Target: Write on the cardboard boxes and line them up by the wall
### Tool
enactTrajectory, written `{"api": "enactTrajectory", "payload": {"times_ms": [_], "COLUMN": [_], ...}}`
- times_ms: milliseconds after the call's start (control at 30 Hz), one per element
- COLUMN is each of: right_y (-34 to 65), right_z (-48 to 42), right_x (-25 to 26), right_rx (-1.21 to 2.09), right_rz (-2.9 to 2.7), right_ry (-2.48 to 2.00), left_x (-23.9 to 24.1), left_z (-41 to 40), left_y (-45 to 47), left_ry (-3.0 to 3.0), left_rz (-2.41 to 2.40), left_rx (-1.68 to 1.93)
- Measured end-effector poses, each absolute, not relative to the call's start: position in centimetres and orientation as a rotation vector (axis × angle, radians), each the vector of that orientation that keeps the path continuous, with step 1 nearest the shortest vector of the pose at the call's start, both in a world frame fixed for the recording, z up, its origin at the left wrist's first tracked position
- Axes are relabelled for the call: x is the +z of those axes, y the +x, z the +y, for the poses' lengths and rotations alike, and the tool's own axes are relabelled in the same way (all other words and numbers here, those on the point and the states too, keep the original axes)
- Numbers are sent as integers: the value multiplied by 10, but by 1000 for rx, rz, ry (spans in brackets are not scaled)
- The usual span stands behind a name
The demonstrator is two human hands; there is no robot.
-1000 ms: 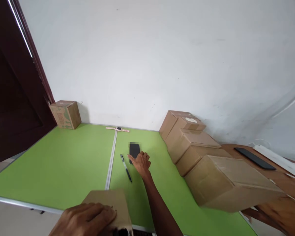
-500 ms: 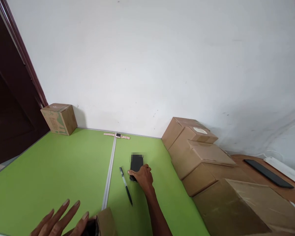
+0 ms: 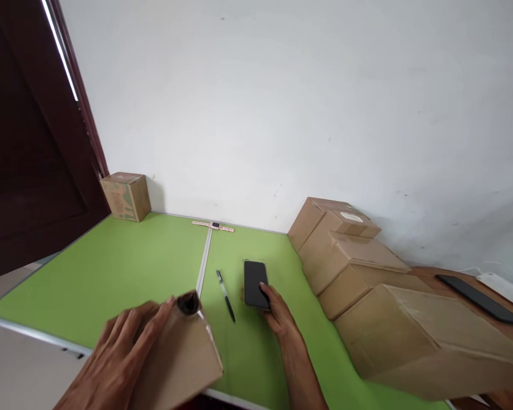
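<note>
My right hand (image 3: 280, 312) grips a black smartphone (image 3: 255, 282) by its lower right part, with the thumb on the screen and the fingers mostly behind it. Just left of the phone, a pen (image 3: 226, 296) with a black cap and a dark grip lies on the green table (image 3: 149, 262). At the near edge, my left hand (image 3: 126, 341) is closed over the left side of a small cardboard box (image 3: 182, 353). A dark opening shows at this box's upper corner. By the wall lies a watch (image 3: 215, 226) with its pale pink strap stretched out flat.
A cardboard box (image 3: 127, 196) with green print stands at the far left corner. Several brown boxes (image 3: 370, 290) line the right side. Beyond them, a dark flat bar (image 3: 479, 299) and a white bar (image 3: 504, 289) rest on a brown surface. A white wall (image 3: 256, 102) closes off the back.
My right hand has lifted the phone and tilted its screen toward me. My left hand, spread beside the small box before, is now closed on it, and the box shows more. The view has shifted.
</note>
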State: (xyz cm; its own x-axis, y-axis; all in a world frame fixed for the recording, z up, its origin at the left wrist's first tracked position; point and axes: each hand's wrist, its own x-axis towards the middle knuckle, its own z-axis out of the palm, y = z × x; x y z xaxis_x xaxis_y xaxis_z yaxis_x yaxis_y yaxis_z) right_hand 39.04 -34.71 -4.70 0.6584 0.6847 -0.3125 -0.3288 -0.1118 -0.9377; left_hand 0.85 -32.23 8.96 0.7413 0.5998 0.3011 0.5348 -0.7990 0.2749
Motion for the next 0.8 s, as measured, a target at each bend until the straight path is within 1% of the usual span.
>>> {"api": "enactTrajectory", "payload": {"times_ms": [100, 167, 300, 367, 433, 600, 800], "right_y": [372, 359, 326, 306, 282, 228, 209], "right_z": [-383, -405, -443, -456, -464, -460, -447], "right_x": [-25, -3, 47, 68, 82, 88, 77], "right_rx": [953, 973, 970, 1040, 1177, 1504, 1572], "right_rz": [-287, -210, -104, -154, -214, -305, -354], "right_ry": [-1190, -1019, -793, -726, -652, -512, -445], "left_x": [107, 110, 103, 99, 99, 103, 101], "left_z": [-319, -312, -300, -298, -298, -303, -309], "left_y": [26, 38, 54, 58, 58, 58, 60], "left_ry": [2789, 2800, 2771, 2756, 2747, 2776, 2805], "left_rz": [838, 740, 591, 562, 564, 510, 486], "left_rx": [594, 561, 528, 520, 510, 477, 498]}}
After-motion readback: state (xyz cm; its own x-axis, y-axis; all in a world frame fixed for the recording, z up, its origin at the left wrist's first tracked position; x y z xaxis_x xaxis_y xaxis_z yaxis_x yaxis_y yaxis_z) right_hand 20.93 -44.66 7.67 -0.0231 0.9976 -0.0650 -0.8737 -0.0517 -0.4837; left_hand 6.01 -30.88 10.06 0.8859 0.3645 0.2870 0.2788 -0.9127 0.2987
